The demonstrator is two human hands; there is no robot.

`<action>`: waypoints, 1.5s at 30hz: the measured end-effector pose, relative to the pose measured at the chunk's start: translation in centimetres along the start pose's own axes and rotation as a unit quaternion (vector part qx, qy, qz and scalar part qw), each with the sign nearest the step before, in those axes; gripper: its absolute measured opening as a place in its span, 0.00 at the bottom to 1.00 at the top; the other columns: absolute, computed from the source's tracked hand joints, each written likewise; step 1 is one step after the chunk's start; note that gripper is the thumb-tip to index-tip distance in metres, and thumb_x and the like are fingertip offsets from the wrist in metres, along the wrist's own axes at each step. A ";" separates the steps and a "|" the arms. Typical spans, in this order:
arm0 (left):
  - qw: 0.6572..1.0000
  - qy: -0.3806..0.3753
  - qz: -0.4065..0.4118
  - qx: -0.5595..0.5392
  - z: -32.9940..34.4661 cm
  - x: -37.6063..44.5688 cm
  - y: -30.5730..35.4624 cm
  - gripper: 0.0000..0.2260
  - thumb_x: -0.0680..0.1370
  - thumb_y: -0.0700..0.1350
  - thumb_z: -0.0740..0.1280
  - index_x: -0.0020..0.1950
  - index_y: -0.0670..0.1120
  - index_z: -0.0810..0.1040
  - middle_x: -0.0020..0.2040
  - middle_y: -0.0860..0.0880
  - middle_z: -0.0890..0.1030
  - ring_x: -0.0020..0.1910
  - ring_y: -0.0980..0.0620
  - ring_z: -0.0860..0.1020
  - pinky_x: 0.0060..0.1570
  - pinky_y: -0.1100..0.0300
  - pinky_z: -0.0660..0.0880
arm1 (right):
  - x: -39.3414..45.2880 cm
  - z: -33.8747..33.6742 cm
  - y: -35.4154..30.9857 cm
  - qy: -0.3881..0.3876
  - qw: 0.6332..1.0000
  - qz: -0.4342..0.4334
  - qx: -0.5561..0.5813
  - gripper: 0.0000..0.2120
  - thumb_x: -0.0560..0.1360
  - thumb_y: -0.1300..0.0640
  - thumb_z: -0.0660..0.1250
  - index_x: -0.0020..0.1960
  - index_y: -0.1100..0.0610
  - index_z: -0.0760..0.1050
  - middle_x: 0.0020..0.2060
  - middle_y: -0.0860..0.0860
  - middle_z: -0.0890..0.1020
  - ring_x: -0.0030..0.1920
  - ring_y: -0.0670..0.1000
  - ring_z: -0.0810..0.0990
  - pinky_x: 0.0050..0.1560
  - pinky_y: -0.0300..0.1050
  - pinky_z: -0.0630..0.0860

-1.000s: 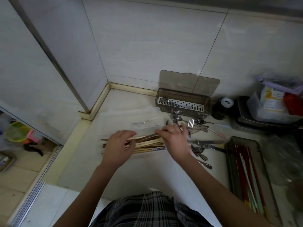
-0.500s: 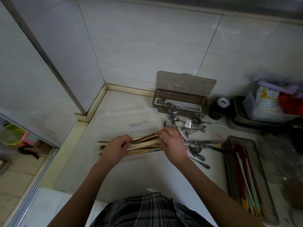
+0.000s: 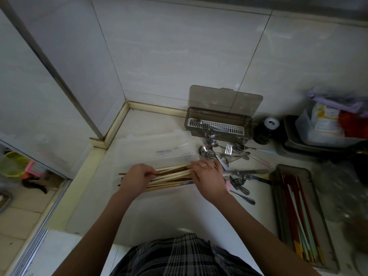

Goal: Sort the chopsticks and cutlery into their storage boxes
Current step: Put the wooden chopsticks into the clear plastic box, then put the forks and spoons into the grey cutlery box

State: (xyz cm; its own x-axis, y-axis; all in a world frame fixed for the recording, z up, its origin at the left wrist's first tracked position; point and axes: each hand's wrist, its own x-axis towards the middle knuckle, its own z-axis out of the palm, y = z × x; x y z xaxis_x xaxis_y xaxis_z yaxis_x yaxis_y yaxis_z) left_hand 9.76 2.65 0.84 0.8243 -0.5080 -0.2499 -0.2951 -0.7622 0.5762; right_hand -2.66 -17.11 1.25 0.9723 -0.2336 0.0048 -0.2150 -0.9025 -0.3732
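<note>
Our left hand (image 3: 137,177) and right hand (image 3: 209,177) curled round opposite ends of a bundle of wooden chopsticks (image 3: 173,177), over the clear plastic box (image 3: 155,148), loose spoons and forks (image 3: 231,154) heaped just right, coloured chopsticks in the brown tray (image 3: 278,196).

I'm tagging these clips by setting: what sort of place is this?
Most likely a home kitchen counter: tiled walls meet a worktop holding loose spoons and forks, wooden chopsticks and cutlery boxes.

Chopsticks (image 3: 171,177) ends hidden under both hands, bags (image 3: 336,120) blurred
</note>
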 end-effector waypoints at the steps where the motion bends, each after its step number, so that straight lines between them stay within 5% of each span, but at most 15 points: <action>1: 1.000 -0.006 -0.011 -0.001 0.1 0.1 0.0 0.06 0.74 0.41 0.70 0.50 0.45 0.83 0.47 0.47 0.80 0.45 0.52 0.76 0.47 0.65 0.67 | 0.0 0.0 -0.1 -0.011 1.000 0.006 -0.007 0.14 0.82 0.53 0.54 0.63 0.48 0.74 0.61 0.45 0.77 0.67 0.50 0.68 0.72 0.56 0.49; 9: 0.998 -0.062 0.006 0.023 0.1 0.1 -0.6 0.06 0.71 0.45 0.73 0.44 0.52 0.77 0.39 0.53 0.75 0.42 0.52 0.75 0.38 0.63 0.66 | 0.8 -0.6 -0.7 -0.148 0.984 0.019 -0.096 0.20 0.82 0.47 0.46 0.68 0.47 0.69 0.67 0.44 0.70 0.66 0.53 0.70 0.69 0.65 0.46; 16: 0.992 -0.072 0.000 0.102 -0.1 0.1 -1.1 0.03 0.75 0.46 0.67 0.45 0.51 0.74 0.45 0.50 0.76 0.44 0.51 0.74 0.43 0.59 0.69 | 2.0 -0.4 -1.3 -0.218 0.962 0.011 -0.162 0.22 0.82 0.46 0.44 0.68 0.50 0.69 0.67 0.50 0.71 0.63 0.58 0.73 0.67 0.71 0.45; 20: 0.998 -0.007 0.055 0.041 -0.1 -0.5 -1.3 0.04 0.74 0.49 0.69 0.48 0.52 0.78 0.44 0.53 0.78 0.45 0.54 0.76 0.47 0.59 0.72 | 1.1 0.2 -1.1 -0.137 0.987 0.023 -0.084 0.19 0.82 0.47 0.47 0.70 0.47 0.66 0.65 0.50 0.75 0.61 0.55 0.75 0.70 0.63 0.48; 24: 0.996 -0.053 0.067 -0.015 0.9 -1.4 -0.6 0.17 0.73 0.61 0.65 0.56 0.53 0.79 0.51 0.55 0.77 0.50 0.57 0.75 0.53 0.60 0.72 | -0.6 1.3 -0.3 0.021 0.999 0.029 0.041 0.15 0.80 0.53 0.55 0.67 0.49 0.67 0.66 0.47 0.72 0.60 0.51 0.76 0.70 0.57 0.58; 26: 0.992 -0.063 0.100 0.036 1.4 -1.8 -0.3 0.30 0.69 0.72 0.58 0.62 0.55 0.75 0.57 0.56 0.75 0.56 0.56 0.72 0.59 0.58 0.69 | -1.2 2.1 0.3 0.073 0.987 0.075 0.118 0.17 0.79 0.54 0.59 0.67 0.50 0.64 0.67 0.47 0.69 0.60 0.50 0.75 0.64 0.56 0.69; 29: 0.977 -0.065 0.154 0.131 1.8 -1.9 0.2 0.40 0.63 0.79 0.47 0.65 0.59 0.73 0.64 0.57 0.70 0.63 0.54 0.66 0.65 0.52 0.64 | -1.5 2.4 0.8 0.061 0.956 0.184 0.221 0.17 0.79 0.51 0.59 0.67 0.52 0.64 0.57 0.50 0.76 0.47 0.50 0.80 0.50 0.53 0.78; 32: 0.959 -0.076 0.189 0.195 2.5 -2.0 0.8 0.28 0.73 0.69 0.48 0.65 0.58 0.73 0.70 0.54 0.68 0.69 0.51 0.63 0.67 0.51 0.60 | -1.5 2.5 0.9 0.015 0.954 0.170 0.245 0.13 0.82 0.52 0.55 0.62 0.53 0.72 0.41 0.48 0.80 0.38 0.45 0.77 0.43 0.45 0.75; 34: 0.949 -0.075 0.197 0.233 3.1 -1.9 0.7 0.17 0.80 0.56 0.54 0.67 0.57 0.70 0.72 0.53 0.65 0.72 0.49 0.61 0.68 0.50 0.58 | -1.8 2.3 0.8 0.009 0.948 0.138 0.287 0.16 0.82 0.50 0.53 0.66 0.53 0.71 0.51 0.46 0.80 0.50 0.42 0.77 0.52 0.41 0.72; 37: 0.950 -0.070 0.182 0.243 3.3 -1.5 0.8 0.16 0.81 0.50 0.55 0.70 0.55 0.68 0.74 0.51 0.63 0.72 0.49 0.61 0.69 0.52 0.58 | -2.1 2.3 1.7 0.024 0.962 0.101 0.253 0.19 0.82 0.49 0.52 0.70 0.50 0.69 0.63 0.48 0.76 0.63 0.47 0.74 0.63 0.45 0.70; 41: 0.964 -0.029 0.150 0.216 2.3 -0.5 0.1 0.17 0.80 0.50 0.54 0.67 0.52 0.72 0.70 0.49 0.70 0.67 0.46 0.69 0.65 0.53 0.66 | -1.3 1.5 3.6 0.081 0.963 0.131 0.222 0.19 0.81 0.52 0.55 0.71 0.53 0.67 0.66 0.53 0.74 0.67 0.52 0.70 0.65 0.43 0.65; 45: 0.975 0.010 0.115 0.190 0.4 -0.4 -0.7 0.22 0.77 0.52 0.50 0.62 0.47 0.77 0.64 0.45 0.76 0.60 0.43 0.75 0.59 0.50 0.72 | 0.8 -0.2 6.5 0.091 0.970 0.174 0.142 0.20 0.80 0.56 0.58 0.72 0.54 0.65 0.64 0.57 0.75 0.62 0.56 0.74 0.62 0.52 0.72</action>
State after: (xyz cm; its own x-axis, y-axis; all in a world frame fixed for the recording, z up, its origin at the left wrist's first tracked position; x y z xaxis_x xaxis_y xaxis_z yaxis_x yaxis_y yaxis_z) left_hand 9.47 3.22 0.17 0.7240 -0.6773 -0.1308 -0.6270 -0.7251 0.2847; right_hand -3.26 -23.23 -0.97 0.8080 -0.5890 -0.0129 -0.4673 -0.6275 -0.6228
